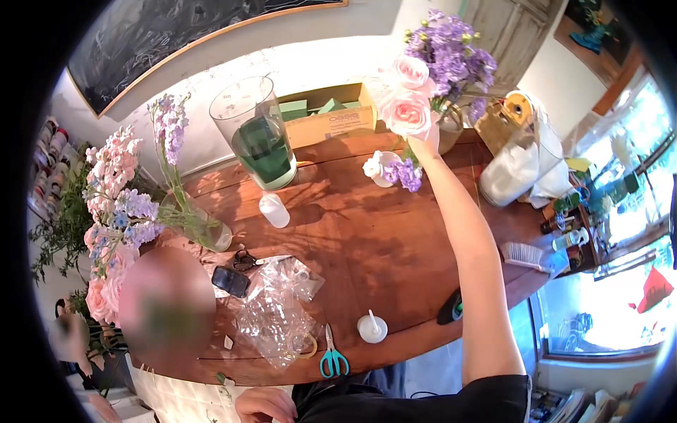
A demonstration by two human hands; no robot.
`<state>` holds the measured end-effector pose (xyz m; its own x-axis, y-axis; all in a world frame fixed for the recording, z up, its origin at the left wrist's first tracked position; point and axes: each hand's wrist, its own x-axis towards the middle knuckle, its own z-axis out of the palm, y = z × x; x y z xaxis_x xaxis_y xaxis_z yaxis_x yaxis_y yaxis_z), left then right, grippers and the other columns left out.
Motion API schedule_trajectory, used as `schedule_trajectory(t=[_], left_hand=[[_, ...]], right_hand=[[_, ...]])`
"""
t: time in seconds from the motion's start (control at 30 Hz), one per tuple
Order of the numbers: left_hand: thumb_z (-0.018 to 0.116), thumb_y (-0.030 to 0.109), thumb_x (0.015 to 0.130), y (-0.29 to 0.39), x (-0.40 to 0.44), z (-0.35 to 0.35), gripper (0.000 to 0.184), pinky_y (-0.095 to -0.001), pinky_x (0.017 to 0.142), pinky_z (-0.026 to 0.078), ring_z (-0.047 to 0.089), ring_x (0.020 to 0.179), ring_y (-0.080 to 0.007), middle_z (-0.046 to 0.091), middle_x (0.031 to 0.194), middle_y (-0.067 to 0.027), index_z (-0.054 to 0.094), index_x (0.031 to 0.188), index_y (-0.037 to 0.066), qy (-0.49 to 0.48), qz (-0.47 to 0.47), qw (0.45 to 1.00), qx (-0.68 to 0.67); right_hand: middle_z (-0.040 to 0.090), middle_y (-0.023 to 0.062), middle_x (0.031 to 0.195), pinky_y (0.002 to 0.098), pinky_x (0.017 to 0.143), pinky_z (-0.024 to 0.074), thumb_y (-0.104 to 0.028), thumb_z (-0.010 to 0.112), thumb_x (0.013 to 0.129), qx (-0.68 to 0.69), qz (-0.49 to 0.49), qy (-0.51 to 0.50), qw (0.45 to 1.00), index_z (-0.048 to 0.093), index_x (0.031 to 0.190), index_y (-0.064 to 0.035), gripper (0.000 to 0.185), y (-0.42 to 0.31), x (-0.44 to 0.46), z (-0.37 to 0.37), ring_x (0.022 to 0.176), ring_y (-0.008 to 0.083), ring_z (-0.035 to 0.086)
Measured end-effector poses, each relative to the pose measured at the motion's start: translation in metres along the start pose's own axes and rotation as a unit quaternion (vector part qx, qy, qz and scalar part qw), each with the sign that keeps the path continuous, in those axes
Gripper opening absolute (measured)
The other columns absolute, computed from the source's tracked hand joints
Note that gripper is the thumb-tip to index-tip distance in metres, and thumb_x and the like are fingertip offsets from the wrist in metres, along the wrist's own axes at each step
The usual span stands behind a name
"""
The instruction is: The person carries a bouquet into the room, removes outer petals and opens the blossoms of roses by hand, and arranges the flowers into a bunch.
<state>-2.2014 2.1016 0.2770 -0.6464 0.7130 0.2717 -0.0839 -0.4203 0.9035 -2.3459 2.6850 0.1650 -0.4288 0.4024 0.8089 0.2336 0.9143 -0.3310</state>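
My right arm stretches across the table, and my right hand [425, 145] is closed at the stems just below the pink roses [409, 111]; the blooms partly hide its fingers. Behind them purple flowers [451, 60] stand in a glass vase [452, 131]. A small white cup [381, 169] with white and purple blossoms sits beside that hand. Low at the table's near edge, my left hand [266, 406] rests with curled fingers, nothing visible in it. Turquoise-handled scissors [333, 358] lie closest to it on the table.
A tall glass vase [262, 144] with green contents stands near a box [331, 127] of green foam blocks. Clear plastic wrap [278, 314], a black phone-like object [230, 281] and a white candle [371, 328] lie nearer. Tall flowers [116, 190] crowd the left; a brush [523, 255] lies right.
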Motion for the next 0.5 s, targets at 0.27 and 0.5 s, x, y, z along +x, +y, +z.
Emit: schedule_trajectory(t=[0.27,0.5], left_hand=[[0.066,0.033,0.079,-0.025,0.041,-0.013,0.038,-0.0314,0.048,0.044,0.053,0.05,-0.0216,0.057,0.057,-0.0101,0.06,0.068,-0.003,-0.002,-0.042,0.999,-0.006],[0.066,0.027,0.078,-0.049,0.066,-0.018,0.032,-0.0326,0.051,0.045,0.055,0.055,-0.0228,0.059,0.062,-0.0115,0.062,0.07,-0.003,-0.009,-0.063,0.998,-0.026]], right_hand=[[0.06,0.0212,0.068,0.047,0.059,0.0463,-0.023,0.061,0.081,-0.065,0.095,-0.105,0.988,0.054,0.071,-0.0004,0.026,0.01,-0.005,0.056,0.065,0.0397,0.059],[0.062,0.0206,0.075,0.0436,0.067,0.0493,-0.027,0.064,0.077,-0.09,0.125,-0.254,0.955,0.059,0.079,-0.0014,0.026,0.048,-0.033,0.088,0.074,0.036,0.062]])
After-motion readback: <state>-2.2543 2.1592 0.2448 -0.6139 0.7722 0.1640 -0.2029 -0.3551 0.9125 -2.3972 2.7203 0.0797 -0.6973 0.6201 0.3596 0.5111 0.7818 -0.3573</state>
